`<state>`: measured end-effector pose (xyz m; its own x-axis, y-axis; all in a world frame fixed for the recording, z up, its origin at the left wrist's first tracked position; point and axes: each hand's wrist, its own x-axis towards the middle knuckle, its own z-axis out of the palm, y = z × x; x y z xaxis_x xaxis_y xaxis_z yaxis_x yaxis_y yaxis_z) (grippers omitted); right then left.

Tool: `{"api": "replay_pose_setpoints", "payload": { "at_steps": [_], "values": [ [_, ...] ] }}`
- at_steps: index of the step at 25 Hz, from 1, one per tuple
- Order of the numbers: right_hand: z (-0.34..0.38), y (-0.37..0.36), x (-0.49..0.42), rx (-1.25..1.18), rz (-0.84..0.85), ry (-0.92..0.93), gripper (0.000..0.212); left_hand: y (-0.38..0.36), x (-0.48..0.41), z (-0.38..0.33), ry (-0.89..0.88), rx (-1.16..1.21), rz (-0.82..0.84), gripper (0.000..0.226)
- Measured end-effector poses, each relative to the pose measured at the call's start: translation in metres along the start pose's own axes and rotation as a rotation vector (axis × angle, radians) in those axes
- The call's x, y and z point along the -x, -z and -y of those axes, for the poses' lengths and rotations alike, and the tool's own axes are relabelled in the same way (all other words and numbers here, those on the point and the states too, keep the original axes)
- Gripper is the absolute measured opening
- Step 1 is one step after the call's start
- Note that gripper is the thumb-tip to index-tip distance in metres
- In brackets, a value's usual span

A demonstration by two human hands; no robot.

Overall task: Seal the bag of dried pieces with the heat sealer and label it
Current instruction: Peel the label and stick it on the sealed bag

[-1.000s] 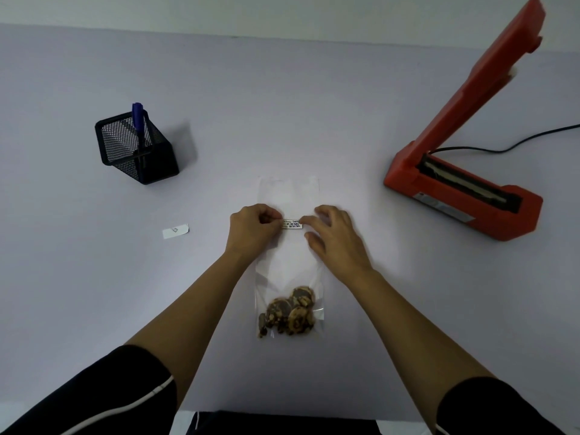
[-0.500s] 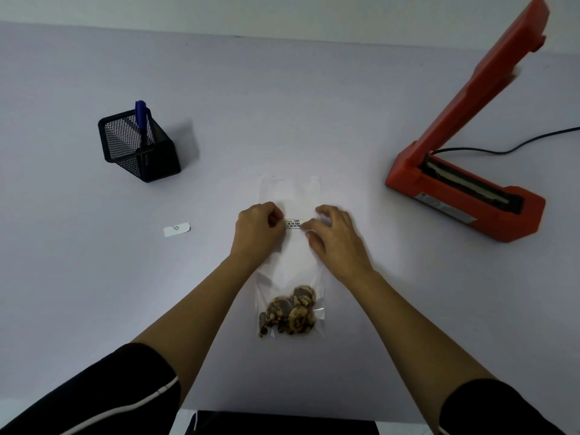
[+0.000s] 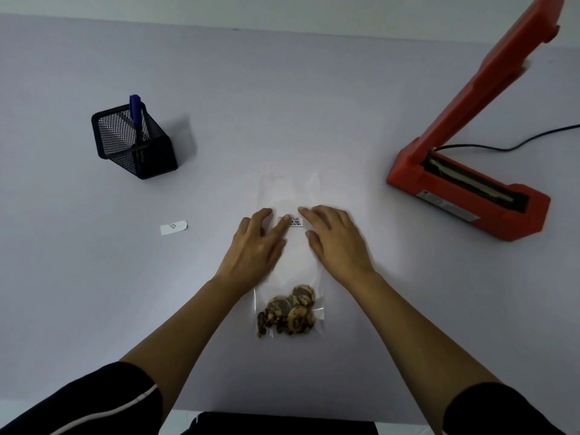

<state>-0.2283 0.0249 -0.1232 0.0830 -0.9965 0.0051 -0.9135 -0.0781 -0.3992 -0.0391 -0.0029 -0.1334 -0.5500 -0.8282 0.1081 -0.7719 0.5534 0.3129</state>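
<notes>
A clear plastic bag (image 3: 290, 189) lies flat in the middle of the table, with brown dried pieces (image 3: 288, 310) bunched at its near end. A small white label (image 3: 296, 221) with dark writing sits across the bag's middle. My left hand (image 3: 257, 246) rests flat on the bag, fingers spread, one fingertip on the label's left end. On the bag's right side lies my right hand (image 3: 335, 240), palm down, its fingers beside the label's right end. The red heat sealer (image 3: 464, 196) stands at the right with its arm raised.
A black mesh pen holder (image 3: 135, 142) with a blue pen (image 3: 135, 113) stands at the left. A small white paper scrap (image 3: 173, 227) lies left of the bag. The sealer's black cable (image 3: 502, 147) runs off to the right edge.
My left hand has opened from a pinch on the label to flat fingers pressing on it. My right hand has spread flatter beside the label. The bag has not moved.
</notes>
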Motion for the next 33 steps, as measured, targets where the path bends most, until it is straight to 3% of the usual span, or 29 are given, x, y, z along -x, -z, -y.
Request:
{"api": "replay_pose_setpoints", "payload": {
  "at_steps": [6,9,15,23,33],
  "values": [
    [-0.007,-0.012,0.005,0.097,-0.049,0.070,0.050,-0.002,0.001,0.005,-0.027,0.012,0.019,0.037],
    [-0.008,-0.013,0.004,0.100,-0.035,0.078,0.043,-0.003,-0.001,0.007,-0.017,0.052,0.024,0.039],
    [-0.009,-0.016,0.004,0.049,-0.066,0.030,0.045,0.001,-0.007,0.007,0.099,0.204,0.037,0.062],
    [-0.012,-0.015,0.005,0.044,-0.042,0.056,0.044,-0.008,-0.006,0.013,-0.056,0.099,-0.003,0.040],
    [-0.012,-0.016,0.004,0.030,-0.070,0.057,0.042,-0.011,-0.007,0.014,-0.036,0.072,0.020,0.043]
  ]
}}
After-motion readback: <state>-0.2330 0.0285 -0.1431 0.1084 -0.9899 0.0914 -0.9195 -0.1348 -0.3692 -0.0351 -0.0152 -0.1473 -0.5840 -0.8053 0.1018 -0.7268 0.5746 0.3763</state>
